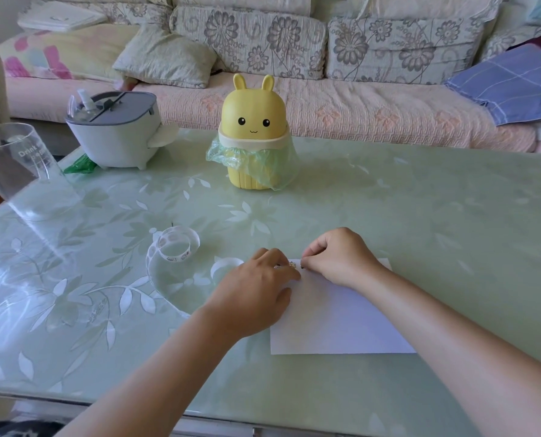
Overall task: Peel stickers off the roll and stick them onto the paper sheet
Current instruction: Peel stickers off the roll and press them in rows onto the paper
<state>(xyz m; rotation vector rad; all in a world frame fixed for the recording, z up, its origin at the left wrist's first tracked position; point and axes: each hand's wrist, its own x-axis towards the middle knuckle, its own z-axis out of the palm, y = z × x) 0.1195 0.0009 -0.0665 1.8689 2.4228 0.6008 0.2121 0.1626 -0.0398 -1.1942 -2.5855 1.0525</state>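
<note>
A white paper sheet (335, 320) lies flat on the green table, right of centre. A loosely uncoiled sticker roll (174, 246) lies to its left, and its clear backing strip (223, 266) curls toward the sheet. My left hand (256, 291) rests on the sheet's upper left corner, fingers pressing on small stickers (291, 265) there. My right hand (338, 257) sits at the sheet's top edge, thumb and forefinger pinched on a small sticker that is mostly hidden.
A yellow bunny-shaped bin (253, 134) with a green bag stands at the table's far middle. A grey-white container (114, 130) and a clear measuring cup (13, 168) stand far left. A sofa (325, 74) runs behind the table.
</note>
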